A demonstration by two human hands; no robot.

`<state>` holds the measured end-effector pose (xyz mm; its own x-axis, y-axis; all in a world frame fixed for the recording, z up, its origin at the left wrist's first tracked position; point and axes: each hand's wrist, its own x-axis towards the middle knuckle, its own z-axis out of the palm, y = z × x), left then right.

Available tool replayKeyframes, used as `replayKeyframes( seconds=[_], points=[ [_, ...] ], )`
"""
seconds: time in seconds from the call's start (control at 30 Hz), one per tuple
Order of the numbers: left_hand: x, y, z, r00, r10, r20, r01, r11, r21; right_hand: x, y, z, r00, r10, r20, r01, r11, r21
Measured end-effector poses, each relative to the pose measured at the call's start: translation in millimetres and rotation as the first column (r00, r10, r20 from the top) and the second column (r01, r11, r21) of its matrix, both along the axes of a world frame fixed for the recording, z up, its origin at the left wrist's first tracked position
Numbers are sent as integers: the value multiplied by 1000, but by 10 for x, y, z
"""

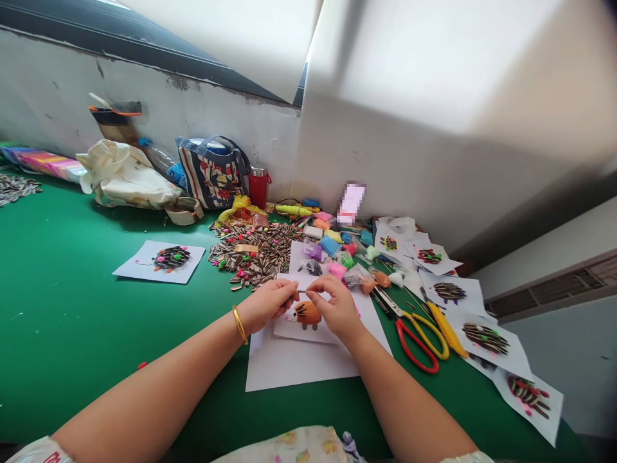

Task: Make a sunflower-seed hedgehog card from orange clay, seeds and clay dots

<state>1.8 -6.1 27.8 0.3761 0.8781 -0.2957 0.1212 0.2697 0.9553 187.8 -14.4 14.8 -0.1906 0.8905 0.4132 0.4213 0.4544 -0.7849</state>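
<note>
Close together over the middle of the table, my left hand (276, 299) and my right hand (336, 307) are both closed in a pinch. A small thin dark piece (302, 292) spans their fingertips; it is too small to tell its kind. Just below them lies a white card (289, 329) with an orange clay hedgehog (310, 313) that has a pale face, grey feet and several dark seeds on its back. Under the card is a larger white sheet (308, 370). Behind my hands spreads a heap of striped sunflower seeds (260, 257) with small coloured balls among them.
Bags of coloured clay (330, 244) lie behind my right hand. Red-and-yellow-handled scissors (409, 328) and a yellow utility knife (446, 328) lie to the right, beside several cards with seed hedgehogs (486, 339). Another hedgehog card (161, 262) is at left. Bags (212, 170) line the wall.
</note>
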Motion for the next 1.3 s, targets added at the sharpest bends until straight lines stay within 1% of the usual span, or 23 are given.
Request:
replayKeyframes(
  seconds=[0.07, 0.1, 0.13, 0.17, 0.23, 0.33, 0.47, 0.57, 0.7, 0.8, 0.97, 1.07, 1.13, 1.3],
  points=[
    [-51, 55, 2, 985, 19, -169, 9, 986, 164, 38, 73, -63, 1000, -11, 12, 11, 998, -61],
    [-80, 82, 3, 964, 21, -264, 48, 966, 252, 56, 107, -98, 999, -6, 31, 9, 996, -88],
    [-108, 104, 4, 936, 19, -353, 99, 944, 314, 71, 137, -134, 998, 2, 57, 4, 994, -107],
    [-134, 121, 5, 902, 4, -431, 158, 927, 339, 81, 162, -167, 997, 12, 83, -2, 993, -117],
    [-180, 136, 4, 839, -33, -544, 255, 906, 338, 85, 192, -220, 991, 25, 133, -9, 993, -117],
    [-233, 129, -3, 772, -95, -628, 350, 889, 296, 66, 202, -257, 979, 44, 197, -22, 993, -114],
    [-278, 114, -5, 707, -181, -683, 466, 846, 258, 45, 196, -260, 963, 62, 262, -29, 991, -129],
    [-282, 96, 17, 662, -208, -720, 516, 823, 237, 41, 187, -248, 954, 65, 294, -26, 991, -135],
    [-254, 57, 42, 607, -155, -779, 516, 823, 238, 46, 176, -243, 951, 60, 302, -21, 991, -131],
    [-220, 33, 10, 581, -100, -808, 516, 813, 270, 68, 188, -271, 955, 60, 290, -24, 992, -124],
    [-132, 14, -72, 574, -15, -818, 519, 779, 351, 110, 219, -320, 966, 51, 254, -24, 994, -106],
    [-103, 22, -70, 558, 1, -830, 531, 768, 358, 100, 208, -304, 970, 50, 240, -24, 994, -108],
    [-112, 38, -58, 559, 0, -829, 527, 771, 356, 79, 193, -281, 968, 58, 245, -31, 993, -115],
    [-183, 91, -71, 639, -31, -769, 488, 789, 374, 36, 164, -238, 959, 82, 271, -52, 992, -115]
  ],
)
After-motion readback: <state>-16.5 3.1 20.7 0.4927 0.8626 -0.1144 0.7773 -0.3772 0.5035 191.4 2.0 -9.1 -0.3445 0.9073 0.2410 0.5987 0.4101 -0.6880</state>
